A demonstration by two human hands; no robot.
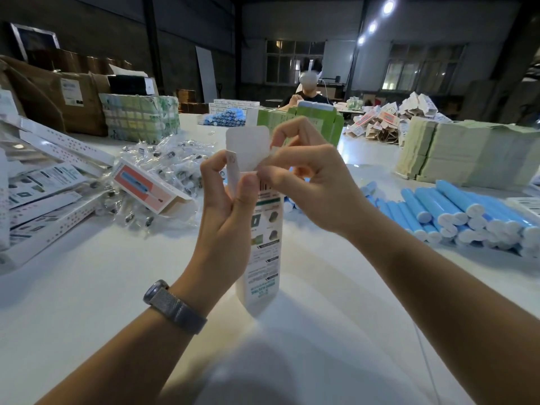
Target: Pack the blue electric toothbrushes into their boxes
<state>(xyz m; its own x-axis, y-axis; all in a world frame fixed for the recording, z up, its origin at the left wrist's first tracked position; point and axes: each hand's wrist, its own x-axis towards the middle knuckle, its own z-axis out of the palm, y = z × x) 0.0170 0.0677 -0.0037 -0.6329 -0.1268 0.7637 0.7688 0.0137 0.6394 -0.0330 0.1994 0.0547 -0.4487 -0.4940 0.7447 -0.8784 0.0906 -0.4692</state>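
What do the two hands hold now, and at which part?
Both grip the tall white printed cardboard box near its open top: left hand at the side flap, right hand pinching the top flap.

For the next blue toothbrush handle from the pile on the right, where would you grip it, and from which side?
Grip a top-layer blue toothbrush handle mid-barrel, coming from above with fingers across its width. The handles lie flat, side by side, with white caps toward the person; only the upper barrels are exposed. The right hand is probably nearest, though both hands hold the box now.
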